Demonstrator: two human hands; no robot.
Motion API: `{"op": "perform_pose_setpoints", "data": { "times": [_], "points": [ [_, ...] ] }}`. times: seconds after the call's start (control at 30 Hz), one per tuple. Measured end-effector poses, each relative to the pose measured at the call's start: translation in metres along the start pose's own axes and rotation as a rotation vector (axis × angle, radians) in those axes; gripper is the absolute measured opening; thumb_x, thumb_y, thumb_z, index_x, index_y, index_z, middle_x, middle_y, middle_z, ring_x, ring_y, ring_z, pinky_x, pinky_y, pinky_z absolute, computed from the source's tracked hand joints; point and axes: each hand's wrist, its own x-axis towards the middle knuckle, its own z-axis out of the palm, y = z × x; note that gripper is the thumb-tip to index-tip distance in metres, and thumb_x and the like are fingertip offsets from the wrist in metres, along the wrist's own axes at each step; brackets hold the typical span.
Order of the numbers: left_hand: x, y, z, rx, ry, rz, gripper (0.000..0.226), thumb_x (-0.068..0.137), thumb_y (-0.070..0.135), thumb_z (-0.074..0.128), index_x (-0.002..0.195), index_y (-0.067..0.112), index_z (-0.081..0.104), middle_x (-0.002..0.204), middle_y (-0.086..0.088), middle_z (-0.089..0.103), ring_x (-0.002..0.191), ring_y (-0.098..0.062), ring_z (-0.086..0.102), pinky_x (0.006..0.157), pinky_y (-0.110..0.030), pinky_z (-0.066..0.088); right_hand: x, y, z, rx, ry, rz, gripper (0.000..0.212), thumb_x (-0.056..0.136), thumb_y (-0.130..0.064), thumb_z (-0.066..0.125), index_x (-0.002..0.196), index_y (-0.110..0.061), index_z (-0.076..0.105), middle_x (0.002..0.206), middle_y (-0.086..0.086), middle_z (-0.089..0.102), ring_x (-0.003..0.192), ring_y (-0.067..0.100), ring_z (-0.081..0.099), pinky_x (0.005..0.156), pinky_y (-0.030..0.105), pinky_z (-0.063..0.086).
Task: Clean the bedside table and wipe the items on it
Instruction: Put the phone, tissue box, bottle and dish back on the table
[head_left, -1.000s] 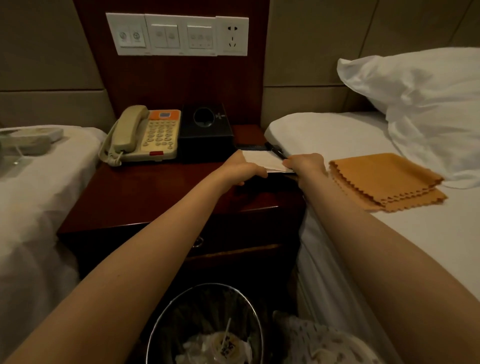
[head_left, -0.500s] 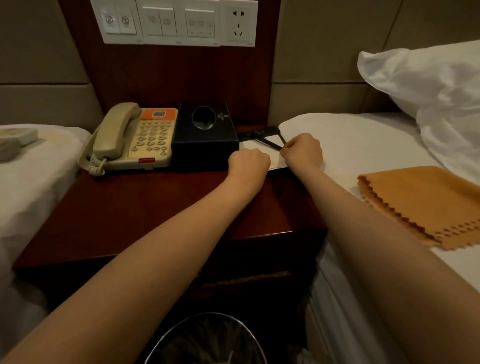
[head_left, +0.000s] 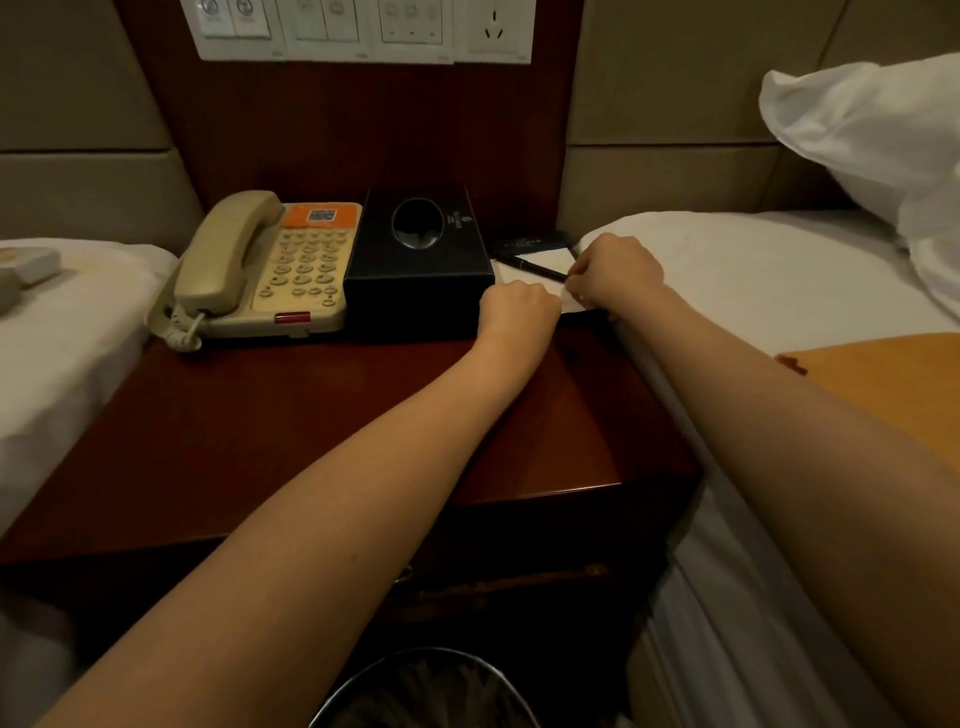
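Reaching across the dark red worktop (head_left: 249, 447), both hands meet at its far right corner, where a white notepad (head_left: 546, 258) lies flat in a dark holder, squeezed between the black tissue box (head_left: 418, 270) and the edge of the right-hand bed (head_left: 769, 280). A black pen (head_left: 531, 268) lies slantwise across the pad.

The left hand (head_left: 519, 310) is balled knuckles-up over the pad's near left corner, just beside the tissue box. Its fingers are tucked underneath and hidden, so I cannot tell whether it grips the paper or merely rests on it. The right hand (head_left: 617, 273) comes in over the mattress edge with its fingers curled down, pinching the notepad at its right edge, close to where the pen's near end stops. A sliver of white paper shows between the two hands, which sit nearly touching.

A cream telephone (head_left: 270, 270) (orange label above the keypad, handset on its cradle) stands left of the tissue box, touching it. A folded orange cloth (head_left: 893, 400) lies on the right-hand bed, well apart from the hands, partly behind the right forearm. A white pillow (head_left: 872, 135) sits further back on that bed. The rim of a waste bin (head_left: 363, 680) shows at the bottom edge.
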Motion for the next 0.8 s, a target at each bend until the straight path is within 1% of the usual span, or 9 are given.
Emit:
{"op": "perform_pose_setpoints", "data": {
  "times": [0.07, 0.17, 0.23, 0.3, 0.47, 0.53, 0.63, 0.73, 0.8],
  "points": [
    [0.002, 0.0, 0.001, -0.006, 0.005, 0.004, 0.031, 0.096, -0.002, 0.038, 0.122, 0.005, 0.054, 0.126, -0.01, 0.055, 0.116, -0.027, 0.054, 0.079, -0.031, 0.044, -0.001, 0.001, -0.003, -0.115, -0.002, -0.072, 0.029, 0.089, -0.014, 0.051, 0.115, -0.011, 0.064, 0.117, 0.014, 0.061, 0.107, 0.032, 0.057, 0.076, 0.03, 0.041],
    [0.003, -0.002, 0.004, 0.011, 0.007, 0.032, 0.031, 0.096, -0.002, 0.038, 0.12, 0.005, 0.055, 0.124, -0.009, 0.057, 0.114, -0.025, 0.055, 0.073, -0.029, 0.04, -0.008, -0.003, -0.001, -0.286, 0.071, -0.201, 0.025, 0.091, -0.007, 0.049, 0.113, -0.005, 0.061, 0.116, 0.017, 0.06, 0.108, 0.035, 0.056, 0.081, 0.034, 0.043],
    [0.004, -0.003, 0.005, 0.022, 0.013, 0.041, 0.031, 0.096, -0.002, 0.038, 0.121, 0.005, 0.055, 0.124, -0.009, 0.057, 0.114, -0.026, 0.055, 0.077, -0.03, 0.043, -0.009, -0.004, 0.0, -0.312, 0.074, -0.209, 0.025, 0.09, -0.007, 0.049, 0.112, -0.005, 0.061, 0.116, 0.018, 0.059, 0.108, 0.036, 0.056, 0.083, 0.035, 0.043],
    [0.006, -0.004, 0.006, 0.018, 0.009, 0.033, 0.032, 0.096, -0.002, 0.038, 0.122, 0.005, 0.054, 0.125, -0.009, 0.056, 0.115, -0.026, 0.055, 0.082, -0.031, 0.045, -0.008, -0.003, -0.002, -0.274, 0.061, -0.159, 0.026, 0.09, -0.01, 0.051, 0.113, -0.006, 0.061, 0.117, 0.017, 0.058, 0.108, 0.036, 0.056, 0.083, 0.034, 0.043],
    [0.006, -0.003, 0.005, -0.012, -0.047, -0.021, 0.031, 0.096, 0.0, 0.038, 0.123, 0.005, 0.054, 0.127, -0.01, 0.055, 0.117, -0.026, 0.053, 0.083, -0.031, 0.045, -0.014, -0.002, 0.001, -0.194, 0.028, -0.115, 0.027, 0.091, -0.018, 0.053, 0.114, -0.008, 0.063, 0.115, 0.016, 0.06, 0.106, 0.035, 0.057, 0.08, 0.031, 0.043],
    [0.002, -0.001, 0.003, -0.061, -0.087, -0.065, 0.031, 0.097, 0.001, 0.039, 0.123, 0.005, 0.053, 0.126, -0.01, 0.055, 0.117, -0.026, 0.053, 0.079, -0.03, 0.043, -0.015, -0.002, 0.001, -0.177, 0.006, -0.105, 0.027, 0.091, -0.021, 0.055, 0.114, -0.008, 0.062, 0.116, 0.016, 0.06, 0.107, 0.035, 0.057, 0.078, 0.031, 0.042],
    [-0.009, -0.001, -0.004, -0.149, -0.118, -0.11, 0.031, 0.096, 0.002, 0.042, 0.125, 0.006, 0.052, 0.127, -0.01, 0.054, 0.118, -0.026, 0.052, 0.076, -0.031, 0.041, -0.02, -0.007, -0.004, -0.124, -0.017, -0.076, 0.035, 0.089, -0.023, 0.059, 0.121, -0.009, 0.059, 0.122, 0.016, 0.057, 0.112, 0.034, 0.055, 0.084, 0.033, 0.043],
    [-0.023, -0.011, -0.008, -0.212, -0.098, -0.148, 0.033, 0.094, 0.004, 0.046, 0.126, 0.008, 0.052, 0.124, -0.01, 0.055, 0.114, -0.028, 0.054, 0.071, -0.031, 0.037, -0.029, -0.014, -0.011, -0.037, -0.002, -0.027, 0.035, 0.088, -0.02, 0.059, 0.122, -0.009, 0.058, 0.123, 0.015, 0.057, 0.113, 0.033, 0.054, 0.086, 0.033, 0.044],
    [-0.036, -0.02, -0.012, -0.262, -0.081, -0.166, 0.032, 0.094, 0.006, 0.046, 0.124, 0.011, 0.054, 0.121, -0.01, 0.057, 0.109, -0.029, 0.056, 0.07, -0.033, 0.038, -0.039, -0.021, -0.015, 0.035, 0.004, 0.004, 0.034, 0.088, -0.018, 0.058, 0.121, -0.009, 0.059, 0.123, 0.015, 0.058, 0.113, 0.033, 0.054, 0.086, 0.034, 0.044]
  ]
}}
